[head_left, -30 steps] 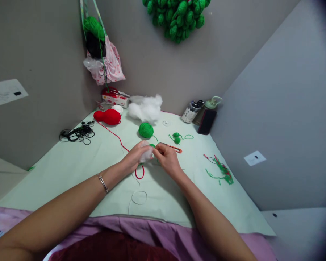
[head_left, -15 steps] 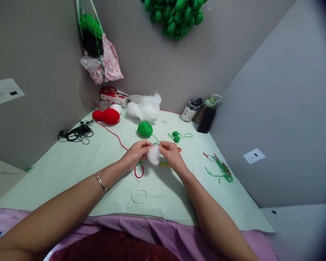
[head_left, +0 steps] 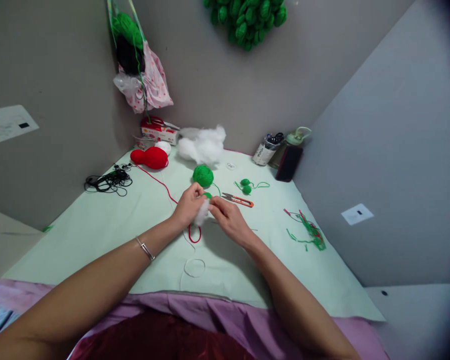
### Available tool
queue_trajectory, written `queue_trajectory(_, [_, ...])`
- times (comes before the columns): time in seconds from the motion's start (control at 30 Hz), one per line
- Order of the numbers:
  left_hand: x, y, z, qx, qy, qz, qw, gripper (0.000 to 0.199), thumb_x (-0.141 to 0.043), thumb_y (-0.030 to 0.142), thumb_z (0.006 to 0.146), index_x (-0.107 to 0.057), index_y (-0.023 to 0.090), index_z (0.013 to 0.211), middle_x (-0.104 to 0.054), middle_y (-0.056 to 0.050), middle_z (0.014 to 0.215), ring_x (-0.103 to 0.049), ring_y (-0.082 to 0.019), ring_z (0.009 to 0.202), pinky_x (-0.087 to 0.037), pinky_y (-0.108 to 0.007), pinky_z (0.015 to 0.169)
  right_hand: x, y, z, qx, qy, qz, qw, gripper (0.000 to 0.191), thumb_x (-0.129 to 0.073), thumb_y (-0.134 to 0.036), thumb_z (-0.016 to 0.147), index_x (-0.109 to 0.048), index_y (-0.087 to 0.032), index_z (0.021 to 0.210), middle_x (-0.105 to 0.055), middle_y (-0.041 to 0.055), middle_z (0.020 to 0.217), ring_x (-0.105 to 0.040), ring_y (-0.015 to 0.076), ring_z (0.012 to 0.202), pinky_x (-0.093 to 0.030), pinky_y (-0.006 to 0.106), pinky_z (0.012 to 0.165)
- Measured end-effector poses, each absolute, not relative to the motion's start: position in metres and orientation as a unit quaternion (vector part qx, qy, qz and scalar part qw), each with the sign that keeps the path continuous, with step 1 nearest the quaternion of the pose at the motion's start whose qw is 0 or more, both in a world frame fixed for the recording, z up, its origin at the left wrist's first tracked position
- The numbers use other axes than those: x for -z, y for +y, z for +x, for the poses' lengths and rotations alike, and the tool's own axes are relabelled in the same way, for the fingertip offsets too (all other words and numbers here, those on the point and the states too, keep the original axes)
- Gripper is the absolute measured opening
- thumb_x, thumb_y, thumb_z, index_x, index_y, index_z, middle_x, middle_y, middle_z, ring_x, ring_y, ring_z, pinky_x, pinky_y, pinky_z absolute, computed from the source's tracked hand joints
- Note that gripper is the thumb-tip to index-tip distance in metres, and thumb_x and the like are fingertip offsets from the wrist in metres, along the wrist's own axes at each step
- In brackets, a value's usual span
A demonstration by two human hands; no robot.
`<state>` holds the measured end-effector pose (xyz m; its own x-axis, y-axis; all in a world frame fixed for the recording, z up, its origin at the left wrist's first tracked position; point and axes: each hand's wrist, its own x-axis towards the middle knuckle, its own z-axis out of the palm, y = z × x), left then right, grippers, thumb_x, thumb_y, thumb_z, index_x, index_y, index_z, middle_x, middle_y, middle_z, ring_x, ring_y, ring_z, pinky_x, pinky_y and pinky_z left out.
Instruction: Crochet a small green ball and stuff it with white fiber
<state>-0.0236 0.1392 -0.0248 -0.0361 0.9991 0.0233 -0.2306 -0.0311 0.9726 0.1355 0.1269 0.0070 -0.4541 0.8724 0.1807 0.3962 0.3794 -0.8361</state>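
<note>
My left hand (head_left: 190, 204) is closed, its thumb and fingers pinching a small green crocheted piece (head_left: 207, 195). A tuft of white stuffing (head_left: 201, 213) hangs between my two hands, below the green piece. From the right, my right hand (head_left: 228, 217) reaches in with bent fingers, gripping at the edge of the green piece and the stuffing. A green yarn ball (head_left: 203, 176) lies just beyond my hands, its strand running towards them. Orange-handled thread snips (head_left: 238, 200) rest beyond my right hand. A red yarn loop (head_left: 195, 235) is under my left hand.
Red yarn (head_left: 150, 157) and a pile of white stuffing (head_left: 204, 145) lie at the back. Black cords (head_left: 110, 181) are on the left. Two small green pieces (head_left: 246, 187) and green and red yarn scraps (head_left: 310, 232) lie rightward. A phone (head_left: 289, 164) leans by a pen cup (head_left: 264, 151).
My hands have shifted slightly left and come closer together. The stuffing shows less between them, and more of the green piece is visible. The thread snips have come into fuller view.
</note>
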Motion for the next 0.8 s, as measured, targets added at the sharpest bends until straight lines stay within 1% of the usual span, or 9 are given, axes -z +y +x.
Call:
queue_trajectory(0.1, [0.025, 0.137, -0.022, -0.552, 0.429, 0.430, 0.571, 0.027, -0.074, 0.029, 0.075, -0.048, 0.023, 0.081, -0.053, 0.008, 0.062, -0.050, -0.010, 0.048, -0.040, -0.022, 0.047, -0.007, 0.127, 0.136, -0.357, -0.766, -0.424, 0.326, 0.018, -0.056, -0.036, 0.088, -0.051, -0.023, 0.075, -0.040, -0.0066, 0.064, -0.036, 0.0128, 0.061, -0.029, 0.027, 0.061])
queue_trajectory(0.2, [0.024, 0.131, -0.017, -0.539, 0.415, 0.422, 0.599, 0.035, -0.079, 0.033, 0.072, -0.047, 0.023, 0.083, -0.057, 0.008, 0.064, -0.056, -0.011, 0.048, -0.047, -0.023, 0.048, -0.002, 0.135, 0.138, -0.334, -0.742, -0.469, 0.344, 0.021, -0.056, -0.036, 0.086, -0.051, -0.023, 0.070, -0.041, -0.0066, 0.058, -0.035, 0.0125, 0.057, -0.027, 0.028, 0.058])
queue_trajectory(0.27, [0.023, 0.128, -0.014, -0.534, 0.405, 0.420, 0.612, 0.036, -0.080, 0.034, 0.072, -0.047, 0.023, 0.084, -0.058, 0.008, 0.066, -0.060, -0.012, 0.052, -0.050, -0.023, 0.050, 0.001, 0.140, 0.140, -0.320, -0.724, -0.500, 0.352, 0.020, -0.058, -0.037, 0.084, -0.055, -0.023, 0.071, -0.044, -0.0065, 0.055, -0.036, 0.0127, 0.055, -0.026, 0.028, 0.056])
queue_trajectory(0.33, [0.021, 0.125, -0.013, -0.531, 0.393, 0.418, 0.624, 0.034, -0.078, 0.037, 0.075, -0.050, 0.023, 0.085, -0.060, 0.006, 0.069, -0.064, -0.013, 0.057, -0.052, -0.023, 0.054, 0.002, 0.143, 0.142, -0.308, -0.712, -0.519, 0.359, 0.017, -0.060, -0.036, 0.082, -0.057, -0.023, 0.072, -0.048, -0.0060, 0.055, -0.038, 0.0129, 0.054, -0.027, 0.028, 0.056])
queue_trajectory(0.4, [0.018, 0.124, -0.014, -0.527, 0.377, 0.417, 0.637, 0.032, -0.075, 0.043, 0.079, -0.052, 0.022, 0.085, -0.063, 0.004, 0.074, -0.067, -0.013, 0.063, -0.055, -0.024, 0.059, 0.001, 0.144, 0.144, -0.295, -0.707, -0.528, 0.367, 0.014, -0.061, -0.033, 0.080, -0.057, -0.023, 0.071, -0.052, -0.0049, 0.057, -0.041, 0.0132, 0.056, -0.029, 0.027, 0.058])
queue_trajectory(0.47, [0.014, 0.125, -0.017, -0.518, 0.362, 0.421, 0.650, 0.037, -0.077, 0.047, 0.078, -0.053, 0.021, 0.086, -0.066, 0.001, 0.079, -0.069, -0.015, 0.068, -0.057, -0.026, 0.064, -0.001, 0.143, 0.144, -0.283, -0.705, -0.532, 0.374, 0.013, -0.061, -0.031, 0.078, -0.057, -0.023, 0.069, -0.055, -0.0041, 0.059, -0.044, 0.0134, 0.059, -0.031, 0.027, 0.061])
queue_trajectory(0.6, [0.012, 0.129, -0.022, -0.496, 0.360, 0.435, 0.659, 0.048, -0.090, 0.043, 0.066, -0.055, 0.020, 0.089, -0.069, 0.000, 0.077, -0.069, -0.016, 0.064, -0.053, -0.025, 0.058, -0.002, 0.141, 0.146, -0.280, -0.709, -0.525, 0.377, 0.017, -0.062, -0.034, 0.081, -0.057, -0.023, 0.070, -0.052, -0.0043, 0.059, -0.042, 0.0136, 0.058, -0.028, 0.028, 0.061])
queue_trajectory(0.7, [0.016, 0.133, -0.025, -0.492, 0.375, 0.437, 0.653, 0.047, -0.089, 0.044, 0.067, -0.055, 0.020, 0.089, -0.068, 0.001, 0.074, -0.067, -0.015, 0.059, -0.051, -0.025, 0.056, -0.001, 0.141, 0.147, -0.298, -0.719, -0.504, 0.374, 0.019, -0.058, -0.037, 0.087, -0.058, -0.022, 0.075, -0.050, -0.0043, 0.060, -0.040, 0.0138, 0.059, -0.028, 0.028, 0.060])
queue_trajectory(0.8, [0.023, 0.138, -0.026, -0.501, 0.397, 0.433, 0.635, 0.041, -0.085, 0.040, 0.070, -0.054, 0.020, 0.086, -0.067, 0.002, 0.069, -0.064, -0.015, 0.055, -0.049, -0.026, 0.053, 0.000, 0.140, 0.146, -0.326, -0.734, -0.473, 0.362, 0.022, -0.054, -0.038, 0.092, -0.060, -0.022, 0.079, -0.050, -0.0042, 0.063, -0.040, 0.0135, 0.060, -0.029, 0.028, 0.059])
